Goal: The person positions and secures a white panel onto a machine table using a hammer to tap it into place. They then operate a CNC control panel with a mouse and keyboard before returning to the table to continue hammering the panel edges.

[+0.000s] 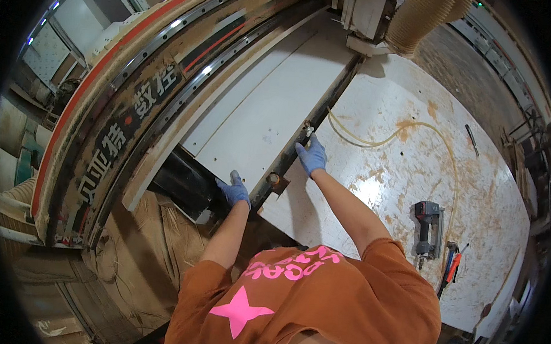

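Observation:
My left hand (234,190), in a blue glove, is at the near corner of a long white panel (262,119) on the machine bed. Its thumb stands apart from the fingers, which point toward the panel. My right hand (313,157), gloved the same, is by the dark metal rail (283,160) along the panel's right side. Its thumb and fingers are spread, with the fingertips beside a small metal fitting (308,130) on the rail. Whether they touch it, I cannot tell.
Right of the rail lies a scratched, dusty white board (373,176) with a pneumatic nail gun (426,225), orange-handled pliers (454,266), a thin dark tool (472,140) and a yellowish air hose (449,155). A machine gantry (137,98) spans the left; a ribbed duct (420,21) hangs at the far end.

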`<state>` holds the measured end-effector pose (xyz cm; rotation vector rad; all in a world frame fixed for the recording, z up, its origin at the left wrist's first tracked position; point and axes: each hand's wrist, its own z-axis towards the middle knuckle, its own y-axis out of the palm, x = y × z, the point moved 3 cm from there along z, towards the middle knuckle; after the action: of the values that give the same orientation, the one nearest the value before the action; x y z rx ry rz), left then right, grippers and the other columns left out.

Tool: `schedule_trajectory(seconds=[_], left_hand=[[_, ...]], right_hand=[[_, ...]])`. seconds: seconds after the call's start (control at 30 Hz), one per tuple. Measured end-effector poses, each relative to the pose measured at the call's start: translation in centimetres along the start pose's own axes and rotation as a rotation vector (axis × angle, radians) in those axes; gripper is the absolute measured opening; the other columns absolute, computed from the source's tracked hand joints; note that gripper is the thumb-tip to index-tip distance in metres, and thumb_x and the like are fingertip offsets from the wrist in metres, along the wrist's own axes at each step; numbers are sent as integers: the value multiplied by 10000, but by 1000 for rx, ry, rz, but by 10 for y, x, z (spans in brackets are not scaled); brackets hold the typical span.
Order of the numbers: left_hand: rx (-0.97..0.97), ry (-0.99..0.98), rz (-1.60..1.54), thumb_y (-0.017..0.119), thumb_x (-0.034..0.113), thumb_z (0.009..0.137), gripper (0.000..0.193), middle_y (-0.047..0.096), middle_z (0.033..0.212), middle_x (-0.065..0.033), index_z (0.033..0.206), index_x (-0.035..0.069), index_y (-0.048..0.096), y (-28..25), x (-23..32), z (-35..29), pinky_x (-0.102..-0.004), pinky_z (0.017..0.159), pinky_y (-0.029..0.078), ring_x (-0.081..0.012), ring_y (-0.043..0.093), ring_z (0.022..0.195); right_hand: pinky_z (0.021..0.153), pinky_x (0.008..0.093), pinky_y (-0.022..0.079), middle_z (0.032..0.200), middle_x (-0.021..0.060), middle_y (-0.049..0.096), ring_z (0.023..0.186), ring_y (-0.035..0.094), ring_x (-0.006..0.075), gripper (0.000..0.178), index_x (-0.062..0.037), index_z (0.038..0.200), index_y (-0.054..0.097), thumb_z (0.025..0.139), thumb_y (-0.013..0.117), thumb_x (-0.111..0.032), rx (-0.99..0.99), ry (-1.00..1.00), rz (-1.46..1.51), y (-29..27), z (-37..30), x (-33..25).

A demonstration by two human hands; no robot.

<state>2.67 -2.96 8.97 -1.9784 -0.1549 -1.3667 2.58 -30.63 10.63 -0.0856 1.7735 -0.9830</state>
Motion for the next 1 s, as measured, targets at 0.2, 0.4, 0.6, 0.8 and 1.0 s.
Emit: schedule_trajectory(seconds=[0.2,0.4,0.6,0.8,1.0], left_hand=[[5,71,24,627,374,887,760,455,1397,-197,1480,91,246,5,-2,2,-405,986,426,-335,515,1200],[-56,0,-51,620,362,901,752,464,1388,-188,1493,114,228,0,-2,3,-392,963,447,-316,534,1174],[-70,43,-171,615,280,920,719,465,1382,-177,1496,110,220,5,-1,1,-378,959,453,-281,534,1164],[-78,46,-169,626,280,915,733,443,1389,-170,1496,99,217,8,-11,6,-378,956,453,-272,518,1162],[-103,39,-206,623,277,918,726,437,1384,-170,1493,89,221,11,-17,6,-386,948,457,-274,514,1144]], right_hand=[[1058,424,363,1448,201,388,1341,379,332,879,-5,1392,378,766,658,-556,-33,144,-87,38,61,-23],[1161,464,64,1558,223,119,1454,81,342,1041,8,1494,141,784,587,-610,-23,249,-77,62,54,-39],[1161,460,54,1547,249,135,1459,80,325,1074,53,1472,164,779,556,-667,37,214,-122,68,64,-30],[1160,469,56,1537,259,155,1456,92,322,1057,83,1454,192,798,515,-680,27,197,-167,68,67,-27],[1159,475,68,1524,280,166,1450,104,338,1035,102,1442,204,812,514,-658,51,161,-199,73,69,-19]])
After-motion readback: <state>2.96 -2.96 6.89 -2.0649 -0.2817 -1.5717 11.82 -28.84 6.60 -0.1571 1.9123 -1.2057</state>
